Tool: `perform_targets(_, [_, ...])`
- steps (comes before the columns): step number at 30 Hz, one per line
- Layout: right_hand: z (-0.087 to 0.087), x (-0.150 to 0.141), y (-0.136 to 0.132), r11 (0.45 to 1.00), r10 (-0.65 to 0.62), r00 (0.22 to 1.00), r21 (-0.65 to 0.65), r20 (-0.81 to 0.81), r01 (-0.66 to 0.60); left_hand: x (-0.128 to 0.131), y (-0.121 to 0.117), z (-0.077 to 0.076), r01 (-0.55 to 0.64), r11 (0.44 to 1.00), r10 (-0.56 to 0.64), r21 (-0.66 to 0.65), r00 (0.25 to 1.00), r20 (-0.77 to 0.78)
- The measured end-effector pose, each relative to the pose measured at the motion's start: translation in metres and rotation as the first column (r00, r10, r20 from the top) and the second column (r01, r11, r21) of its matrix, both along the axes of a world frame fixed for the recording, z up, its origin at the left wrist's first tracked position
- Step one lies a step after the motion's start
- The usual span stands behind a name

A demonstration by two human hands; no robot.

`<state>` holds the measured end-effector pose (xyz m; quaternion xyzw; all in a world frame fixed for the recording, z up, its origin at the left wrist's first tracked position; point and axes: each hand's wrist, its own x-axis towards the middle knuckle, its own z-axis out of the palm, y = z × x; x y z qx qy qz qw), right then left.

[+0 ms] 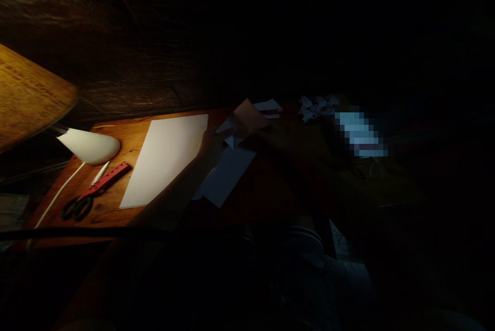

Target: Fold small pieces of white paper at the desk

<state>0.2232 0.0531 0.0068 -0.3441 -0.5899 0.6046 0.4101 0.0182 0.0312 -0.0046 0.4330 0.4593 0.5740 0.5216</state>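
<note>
Dimly lit folded paper (250, 116) between both hands (211, 138), scissors (82, 208) seemingly in red sheath (109, 178)

Slim and uncovered, a person's left forearm (174, 186) runs to a bare left hand (211, 139), while the right forearm (294, 162) is lost in shadow, too dark to show a sleeve or its lack. Dark blue-grey cloth (303, 256) covers the lap, marked with thin, pale, parallel stripes (303, 229) along a curved edge.
</note>
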Motion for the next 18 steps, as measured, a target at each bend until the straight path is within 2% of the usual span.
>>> perform_targets(3, [-0.001,0.001,0.000,0.990,-0.134,0.987,0.054,0.082,0.130,0.002,-0.007,0.002,0.041,0.999,-0.044,-0.021,0.990,-0.132])
perform_targets(5, [-0.002,0.003,0.003,0.973,-0.206,0.975,0.119,0.086,0.195,0.003,-0.009,0.003,0.074,0.996,-0.081,-0.046,0.983,-0.165])
perform_targets(8, [0.001,0.006,0.008,0.973,-0.193,0.974,0.148,0.121,0.174,0.006,-0.011,0.004,0.102,0.994,-0.108,-0.046,0.980,-0.166])
perform_targets(14, [0.013,0.008,0.002,0.994,-0.086,0.982,0.082,0.171,0.073,0.010,-0.012,0.006,0.016,0.997,-0.002,0.079,0.986,-0.169])
perform_targets(18, [0.013,0.006,-0.001,0.997,-0.052,0.975,0.069,0.215,0.038,0.010,-0.013,0.010,0.033,0.995,-0.014,0.095,0.982,-0.189])
